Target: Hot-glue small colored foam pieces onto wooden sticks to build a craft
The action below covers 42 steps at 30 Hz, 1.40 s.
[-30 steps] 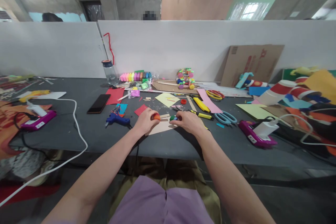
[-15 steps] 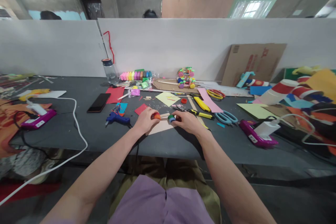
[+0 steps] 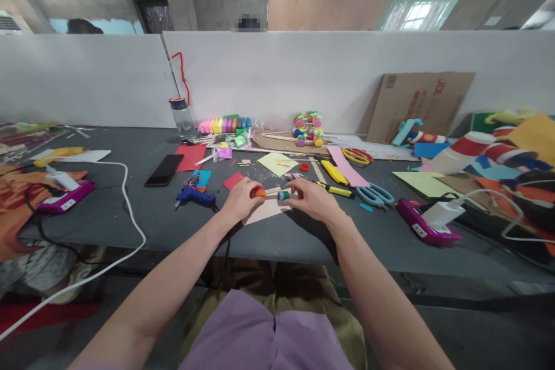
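Observation:
In the head view my left hand (image 3: pixel 241 200) is closed in a pinch on a small round orange piece (image 3: pixel 259 192). My right hand (image 3: pixel 315 200) faces it, thumb and fingers closed about a small blue-and-green round piece (image 3: pixel 283 195). A thin stick (image 3: pixel 272 196) spans the gap between the two pieces. Whether it is fixed in them I cannot tell. Both hands hover over or rest on a pale beige sheet (image 3: pixel 265 213), partly hidden by them. Beside my left hand lies a red paper square (image 3: pixel 233 180).
To the left are a blue glue gun (image 3: pixel 195 196), a phone (image 3: pixel 163 170) and a power strip (image 3: pixel 66 196). Yellow cutters (image 3: pixel 333 172), blue-handled scissors (image 3: pixel 375 194) and another power strip (image 3: pixel 427 222) lie right. Behind stands a colourful wheeled model (image 3: pixel 309 128) near a partition (image 3: pixel 277 81).
The blue-and-green piece has turned, so its flat face now points more to the left. My right fingers have shifted slightly around it. My left hand holds nearly still.

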### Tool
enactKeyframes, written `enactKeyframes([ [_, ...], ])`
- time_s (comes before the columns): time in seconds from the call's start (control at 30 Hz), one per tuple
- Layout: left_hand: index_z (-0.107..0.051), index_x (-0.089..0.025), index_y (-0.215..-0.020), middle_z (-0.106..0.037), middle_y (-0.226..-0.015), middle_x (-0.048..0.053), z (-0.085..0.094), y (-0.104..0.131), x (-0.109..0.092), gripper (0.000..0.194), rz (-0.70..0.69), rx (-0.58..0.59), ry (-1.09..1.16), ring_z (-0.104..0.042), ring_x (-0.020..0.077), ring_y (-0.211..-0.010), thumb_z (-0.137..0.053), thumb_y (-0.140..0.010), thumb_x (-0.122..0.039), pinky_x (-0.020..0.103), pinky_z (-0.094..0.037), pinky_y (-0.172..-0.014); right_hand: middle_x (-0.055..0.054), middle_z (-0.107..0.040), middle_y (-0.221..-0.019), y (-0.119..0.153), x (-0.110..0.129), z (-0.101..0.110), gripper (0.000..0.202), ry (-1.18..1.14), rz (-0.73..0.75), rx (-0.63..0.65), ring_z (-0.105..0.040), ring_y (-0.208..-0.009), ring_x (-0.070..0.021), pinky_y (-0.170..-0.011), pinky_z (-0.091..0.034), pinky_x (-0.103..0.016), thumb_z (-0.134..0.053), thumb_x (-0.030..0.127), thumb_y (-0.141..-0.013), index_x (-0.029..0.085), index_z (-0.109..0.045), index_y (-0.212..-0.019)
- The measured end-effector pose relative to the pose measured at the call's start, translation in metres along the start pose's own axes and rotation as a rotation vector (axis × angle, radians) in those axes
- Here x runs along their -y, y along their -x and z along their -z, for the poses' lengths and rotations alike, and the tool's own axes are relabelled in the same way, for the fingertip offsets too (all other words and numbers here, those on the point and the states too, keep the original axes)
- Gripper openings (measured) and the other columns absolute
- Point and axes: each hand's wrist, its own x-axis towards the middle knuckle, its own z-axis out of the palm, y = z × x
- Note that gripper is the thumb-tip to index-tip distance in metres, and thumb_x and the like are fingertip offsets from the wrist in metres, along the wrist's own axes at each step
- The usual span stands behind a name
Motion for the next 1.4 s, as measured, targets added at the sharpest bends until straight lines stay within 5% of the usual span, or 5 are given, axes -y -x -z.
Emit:
enactKeyframes([
  [0.1,-0.067,-0.019,-0.095,-0.056,-0.087,0.004,0.0,0.0,0.0,0.024,-0.001,0.006,-0.009,-0.057,0.0181,-0.08,-0.068,-0.072,-0.027,0.03,-0.047,-0.074,-0.005,-0.067,-0.1,-0.001,-0.004,-0.006,0.036,-0.088,0.088,0.036,-0.061,-0.081,-0.017,-0.073,-0.044,-0.028,-0.063,0.029,-0.078,0.022,-0.061,-0.113],
  [0.23,-0.066,-0.019,-0.096,-0.057,-0.089,0.005,0.0,0.0,-0.001,0.025,0.001,0.01,-0.014,-0.057,0.0187,-0.082,-0.068,-0.072,-0.027,0.03,-0.047,-0.076,-0.004,-0.069,-0.094,-0.002,-0.003,-0.01,0.035,-0.085,0.052,0.072,-0.061,-0.08,-0.0171,-0.073,-0.044,-0.028,-0.063,0.023,-0.076,0.019,-0.063,-0.111],
  [0.57,-0.066,-0.019,-0.098,-0.057,-0.09,0.004,0.0,0.0,-0.001,0.027,0.015,0.02,-0.034,-0.056,0.018,-0.084,-0.068,-0.073,-0.028,0.029,-0.046,-0.077,-0.006,-0.069,-0.09,-0.003,0.005,-0.009,0.024,0.185,-0.116,-0.015,-0.062,-0.081,-0.0198,-0.065,-0.037,-0.026,-0.06,0.038,-0.082,0.02,-0.063,-0.097],
  [0.93,-0.067,-0.02,-0.097,-0.057,-0.092,0.005,0.007,-0.001,-0.004,0.025,-0.036,0.058,-0.066,-0.057,0.0194,-0.086,-0.067,-0.074,-0.029,0.031,-0.045,-0.079,-0.005,-0.069,-0.085,-0.006,0.004,-0.02,0.024,0.227,-0.147,-0.031,-0.063,-0.08,-0.0214,-0.065,-0.037,-0.027,-0.06,0.037,-0.083,0.02,-0.057,-0.1],
  [1.4,-0.067,-0.021,-0.095,-0.057,-0.089,0.004,0.004,-0.001,0.001,0.024,-0.03,0.052,-0.072,-0.057,0.0189,-0.084,-0.068,-0.073,-0.03,0.03,-0.045,-0.076,-0.003,-0.066,-0.08,-0.003,0.002,-0.006,0.018,-0.028,-0.08,-0.005,-0.057,-0.068,-0.0145,-0.063,-0.038,-0.024,-0.056,0.022,-0.083,0.017,-0.061,-0.099],
])
